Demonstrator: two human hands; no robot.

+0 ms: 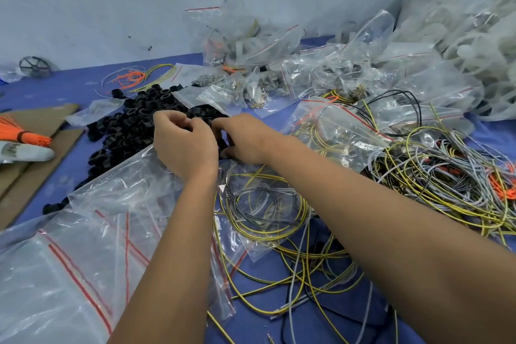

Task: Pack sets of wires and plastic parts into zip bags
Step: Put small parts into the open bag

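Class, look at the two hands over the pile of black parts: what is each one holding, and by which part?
Both the left hand and right hand curl over the black plastic parts. The fingertips are hidden, so any hold cannot be told.

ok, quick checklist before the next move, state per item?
1. Both hands at the black plastic parts: ok, left hand and right hand sit at the pile's edge.
2. Part held in fingers: cannot tell.
3. Bag with coiled wires within reach: ok, below the hands.
4. That bag's mouth open: cannot tell.
5. Empty zip bags available: ok, near left.
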